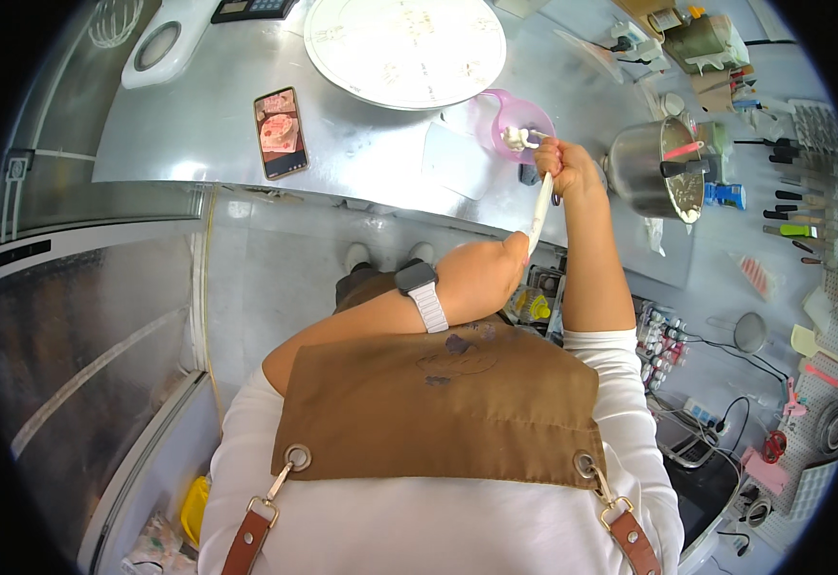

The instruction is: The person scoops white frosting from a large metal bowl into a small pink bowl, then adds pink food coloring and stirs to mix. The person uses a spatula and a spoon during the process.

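A long, narrow white strip that looks like a flattened piping bag (pixel 541 213) stretches between my two hands. My right hand (pixel 569 170) is closed round its far end, beside a translucent pink bowl with a handle (pixel 541 117). A lump of white cream (pixel 516 138) sits at that end, over or in the bowl; whether it touches the inside I cannot tell. Nearer to me, my left hand (pixel 495 265), with a watch on its wrist, is closed on the strip's near end. The fingertips of the left hand are partly hidden.
A round white turntable (pixel 404 48) stands at the far side of the steel table (pixel 189 125). A phone (pixel 282 133) lies to the left, a thin translucent sheet (pixel 452 161) near the front edge. To the right is a steel mixing bowl (pixel 639 171) with cream and a pink-bladed spatula.
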Available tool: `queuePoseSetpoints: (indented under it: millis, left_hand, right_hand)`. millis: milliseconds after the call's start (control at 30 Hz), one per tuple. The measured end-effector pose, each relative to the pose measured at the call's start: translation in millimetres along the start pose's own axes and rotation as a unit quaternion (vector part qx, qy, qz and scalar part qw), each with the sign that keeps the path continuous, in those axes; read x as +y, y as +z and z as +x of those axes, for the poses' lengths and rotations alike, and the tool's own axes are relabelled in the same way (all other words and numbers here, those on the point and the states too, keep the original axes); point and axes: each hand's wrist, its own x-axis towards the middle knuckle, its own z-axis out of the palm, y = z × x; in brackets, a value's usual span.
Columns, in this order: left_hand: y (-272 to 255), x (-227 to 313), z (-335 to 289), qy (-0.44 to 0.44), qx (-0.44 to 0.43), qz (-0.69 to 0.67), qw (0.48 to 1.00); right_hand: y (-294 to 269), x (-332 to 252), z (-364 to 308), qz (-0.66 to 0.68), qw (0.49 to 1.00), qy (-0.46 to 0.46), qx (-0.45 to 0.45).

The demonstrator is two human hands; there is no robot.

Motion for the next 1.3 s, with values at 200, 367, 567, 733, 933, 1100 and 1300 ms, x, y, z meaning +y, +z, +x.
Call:
queuePoseSetpoints:
  millis: [200,367,567,733,933,1100,1300]
  left_hand:
    - [-4,26,-31,0.157,-0.155,0.065,0.973]
    - [-45,-14,-59,0.000,-0.072,0.031,0.997]
    - [-111,-60,-155,-0.177,0.004,-0.101,0.979]
    - [-153,-83,-245,-0.296,0.265,-0.161,0.903]
    - [-232,-158,-239,-0.269,0.350,0.183,0.878]
    - [-321,-186,-138,-0.249,0.281,0.461,0.804]
    - [-339,-173,-58,-0.031,0.482,0.391,0.784]
  right_hand:
    - [-12,-48,6,-0.067,0.979,-0.151,0.116]
    - [-6,-67,-41,-0.239,0.960,-0.138,-0.056]
    - [-23,-39,-44,-0.291,0.935,-0.174,-0.101]
    - [-86,-4,-61,-0.298,0.927,-0.223,-0.040]
    - [-122,52,-68,-0.295,0.933,-0.204,0.011]
    - [-107,80,-69,-0.321,0.924,-0.207,-0.006]
    - [-112,93,-84,-0.301,0.919,-0.252,0.018]
